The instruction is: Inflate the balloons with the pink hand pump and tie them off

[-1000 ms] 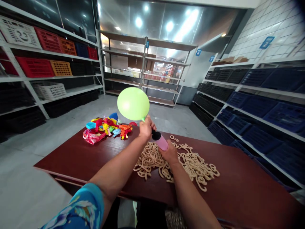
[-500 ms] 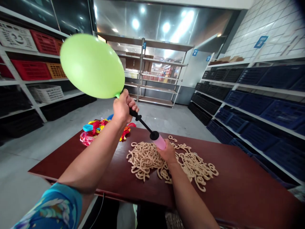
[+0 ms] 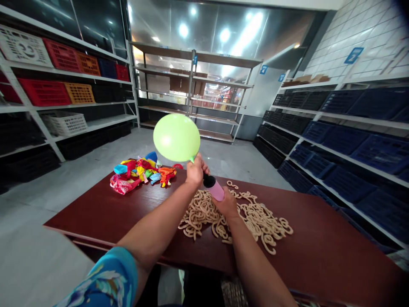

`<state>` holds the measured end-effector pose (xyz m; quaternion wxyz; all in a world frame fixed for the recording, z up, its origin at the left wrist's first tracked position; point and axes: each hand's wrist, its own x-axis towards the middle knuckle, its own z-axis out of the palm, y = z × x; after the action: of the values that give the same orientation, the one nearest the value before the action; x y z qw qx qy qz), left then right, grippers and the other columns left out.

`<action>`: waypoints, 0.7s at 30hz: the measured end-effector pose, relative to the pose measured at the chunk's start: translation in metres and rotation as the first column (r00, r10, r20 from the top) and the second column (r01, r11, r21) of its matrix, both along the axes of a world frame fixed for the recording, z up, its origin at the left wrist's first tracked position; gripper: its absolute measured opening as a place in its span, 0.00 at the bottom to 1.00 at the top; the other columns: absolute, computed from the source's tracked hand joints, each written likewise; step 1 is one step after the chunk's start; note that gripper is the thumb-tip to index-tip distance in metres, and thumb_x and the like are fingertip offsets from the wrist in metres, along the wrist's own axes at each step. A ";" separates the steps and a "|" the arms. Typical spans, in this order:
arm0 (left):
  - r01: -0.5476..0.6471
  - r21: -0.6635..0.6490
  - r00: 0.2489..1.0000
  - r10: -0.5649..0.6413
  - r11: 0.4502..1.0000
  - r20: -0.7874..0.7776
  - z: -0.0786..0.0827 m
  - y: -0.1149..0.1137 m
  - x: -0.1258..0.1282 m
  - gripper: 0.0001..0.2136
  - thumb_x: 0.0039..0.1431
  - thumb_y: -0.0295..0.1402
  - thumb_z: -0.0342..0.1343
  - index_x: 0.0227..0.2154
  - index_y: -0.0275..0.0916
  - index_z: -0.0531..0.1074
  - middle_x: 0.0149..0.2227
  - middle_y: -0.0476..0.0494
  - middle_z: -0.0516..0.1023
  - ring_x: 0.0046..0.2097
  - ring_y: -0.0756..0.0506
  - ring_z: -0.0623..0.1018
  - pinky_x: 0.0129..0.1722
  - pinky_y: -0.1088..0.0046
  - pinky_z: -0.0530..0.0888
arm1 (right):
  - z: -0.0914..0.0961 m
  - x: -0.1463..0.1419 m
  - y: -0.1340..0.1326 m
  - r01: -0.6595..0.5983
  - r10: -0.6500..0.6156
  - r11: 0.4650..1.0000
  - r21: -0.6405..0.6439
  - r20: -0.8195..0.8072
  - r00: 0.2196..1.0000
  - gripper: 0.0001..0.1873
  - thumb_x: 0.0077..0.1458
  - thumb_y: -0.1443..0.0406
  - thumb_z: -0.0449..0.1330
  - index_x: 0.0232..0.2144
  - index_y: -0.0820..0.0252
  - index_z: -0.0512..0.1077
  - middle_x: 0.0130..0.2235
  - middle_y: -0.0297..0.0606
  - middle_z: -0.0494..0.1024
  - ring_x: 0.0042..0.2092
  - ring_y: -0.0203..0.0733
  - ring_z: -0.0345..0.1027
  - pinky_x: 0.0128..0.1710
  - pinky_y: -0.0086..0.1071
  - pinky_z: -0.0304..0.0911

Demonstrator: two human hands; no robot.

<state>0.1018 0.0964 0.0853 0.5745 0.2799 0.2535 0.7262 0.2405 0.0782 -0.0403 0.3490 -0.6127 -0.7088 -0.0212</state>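
A light green inflated balloon [image 3: 176, 137] sits at the top end of a hand pump. My left hand [image 3: 195, 169] is closed around the balloon's neck and the pump's black end. Below it, my right hand [image 3: 226, 204] grips the pink barrel of the balloon pump [image 3: 217, 190]. Only a short black piece shows between the two hands. Both hands are above a heap of beige, curled, rope-like pieces [image 3: 200, 213] on the dark red table [image 3: 128, 221]. Whether they touch the heap I cannot tell.
Loose deflated balloons [image 3: 140, 171] in several colours lie at the table's far left. Shelves with red, yellow and white crates [image 3: 67, 123] stand left, and a rack with dark blue crates [image 3: 332, 147] right. A metal shelf [image 3: 223, 117] stands at the back.
My left hand has come down and to the right, pushing the pump's black rod into the barrel. The balloon moved with it and looks smaller in view. My right hand has barely moved.
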 end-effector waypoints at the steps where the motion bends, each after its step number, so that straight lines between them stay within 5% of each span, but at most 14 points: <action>1: -0.005 -0.005 1.000 0.005 1.000 0.005 0.003 -0.001 -0.002 0.21 0.51 0.44 0.52 0.15 0.40 0.47 0.11 0.57 0.50 0.12 0.55 0.57 0.13 0.77 0.57 | 0.002 -0.001 -0.001 0.005 -0.005 1.000 0.004 -0.004 1.000 0.18 0.41 0.56 0.58 0.34 0.58 0.64 0.28 0.35 0.71 0.28 0.40 0.65 0.27 0.30 0.54; 4: -0.023 0.004 1.000 0.023 1.000 0.018 0.024 -0.007 -0.017 0.21 0.50 0.43 0.52 0.15 0.41 0.47 0.11 0.57 0.50 0.12 0.55 0.57 0.13 0.77 0.57 | 0.007 -0.005 -0.003 0.010 -0.009 1.000 0.017 -0.026 1.000 0.17 0.40 0.58 0.58 0.35 0.58 0.64 0.29 0.36 0.72 0.29 0.41 0.66 0.27 0.30 0.56; 10: -0.060 0.057 0.995 0.056 0.997 0.080 0.093 -0.027 -0.065 0.20 0.51 0.39 0.53 0.15 0.41 0.47 0.11 0.56 0.49 0.13 0.55 0.57 0.14 0.75 0.57 | 0.010 -0.004 -0.004 -0.027 0.025 1.000 -0.015 -0.095 0.995 0.18 0.40 0.58 0.59 0.35 0.57 0.64 0.30 0.37 0.73 0.30 0.41 0.67 0.28 0.30 0.56; 13: -0.093 0.055 0.990 0.086 0.994 0.113 0.109 -0.033 -0.073 0.19 0.51 0.39 0.53 0.15 0.41 0.49 0.11 0.56 0.50 0.13 0.55 0.57 0.14 0.75 0.58 | 0.006 -0.003 -0.002 -0.031 0.031 0.999 -0.005 -0.104 0.994 0.17 0.40 0.58 0.59 0.34 0.56 0.64 0.29 0.36 0.72 0.30 0.41 0.66 0.28 0.30 0.56; 16: -0.113 0.079 0.989 0.105 0.990 0.104 0.099 -0.031 -0.064 0.19 0.51 0.40 0.54 0.15 0.41 0.50 0.12 0.56 0.50 0.13 0.55 0.57 0.14 0.75 0.58 | 0.003 0.000 0.000 -0.026 0.025 1.000 -0.012 -0.073 0.997 0.16 0.40 0.57 0.59 0.33 0.57 0.64 0.28 0.34 0.71 0.29 0.41 0.66 0.27 0.30 0.56; 21: -0.105 0.071 0.994 0.104 0.992 0.021 0.044 -0.011 -0.031 0.21 0.51 0.43 0.52 0.15 0.41 0.47 0.12 0.56 0.49 0.13 0.55 0.56 0.13 0.76 0.57 | 0.000 0.004 0.002 -0.041 0.041 0.999 -0.017 -0.012 0.999 0.17 0.41 0.55 0.59 0.33 0.57 0.64 0.27 0.35 0.71 0.29 0.40 0.65 0.27 0.30 0.55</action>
<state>0.0704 0.0854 0.1289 0.5272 0.2806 0.2365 0.7664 0.2448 0.0800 -0.0399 0.3481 -0.6012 -0.7193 -0.0044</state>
